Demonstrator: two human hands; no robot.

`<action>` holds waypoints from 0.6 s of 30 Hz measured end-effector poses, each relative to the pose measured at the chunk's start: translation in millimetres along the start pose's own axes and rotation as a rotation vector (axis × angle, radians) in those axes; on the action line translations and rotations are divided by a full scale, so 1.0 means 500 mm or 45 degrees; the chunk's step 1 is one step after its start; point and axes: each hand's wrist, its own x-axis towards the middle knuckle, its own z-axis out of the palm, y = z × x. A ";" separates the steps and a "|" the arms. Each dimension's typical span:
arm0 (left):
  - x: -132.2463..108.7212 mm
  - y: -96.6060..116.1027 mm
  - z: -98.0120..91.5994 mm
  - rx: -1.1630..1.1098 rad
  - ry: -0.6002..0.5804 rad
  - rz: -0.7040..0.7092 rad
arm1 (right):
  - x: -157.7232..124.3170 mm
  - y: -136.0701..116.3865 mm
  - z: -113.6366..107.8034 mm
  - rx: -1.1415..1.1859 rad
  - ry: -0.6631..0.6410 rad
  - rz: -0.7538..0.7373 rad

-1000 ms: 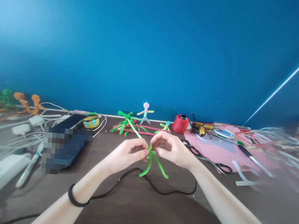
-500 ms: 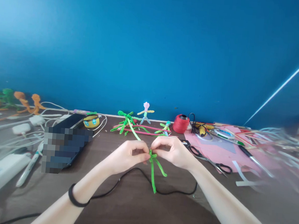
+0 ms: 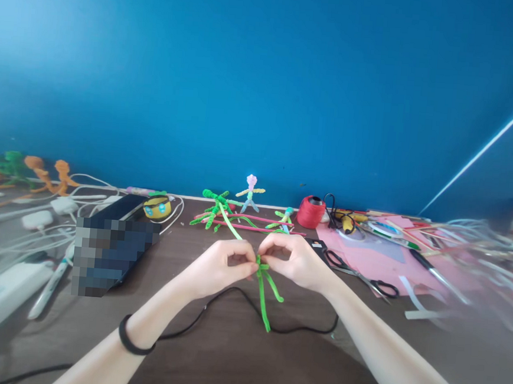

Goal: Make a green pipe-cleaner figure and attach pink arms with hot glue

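Observation:
Bright green pipe cleaners (image 3: 263, 299), twisted together at the top, hang above the dark table with two long ends pointing down. My left hand (image 3: 228, 264) pinches them from the left between thumb and forefinger. From the other side my right hand (image 3: 293, 260) pinches the same twisted top, its fingertips close to the left ones. Part of the twist is hidden by the fingers. A pale green strip (image 3: 230, 221) runs from behind my left hand back towards a green pipe-cleaner figure (image 3: 215, 203).
At the back stand a pink-headed figure (image 3: 250, 193) and a red thread spool (image 3: 311, 213). Scissors (image 3: 361, 274) and pink paper (image 3: 367, 251) lie right. Left are a dark pixelated object (image 3: 116, 252), white cables and a power strip (image 3: 3, 302). A black cord (image 3: 303, 330) crosses below my hands.
Both hands keep their pinch in nearly the same place. The hanging green ends have shifted slightly, the shorter one a little to the left.

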 end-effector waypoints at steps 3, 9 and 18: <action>0.001 -0.001 0.001 -0.002 0.012 0.000 | 0.000 0.003 -0.001 0.001 0.003 -0.005; 0.001 0.003 0.000 -0.072 -0.031 -0.064 | -0.001 0.005 -0.001 0.017 -0.013 -0.005; 0.001 0.007 0.000 -0.224 -0.099 -0.158 | -0.005 0.000 -0.003 -0.125 -0.002 -0.057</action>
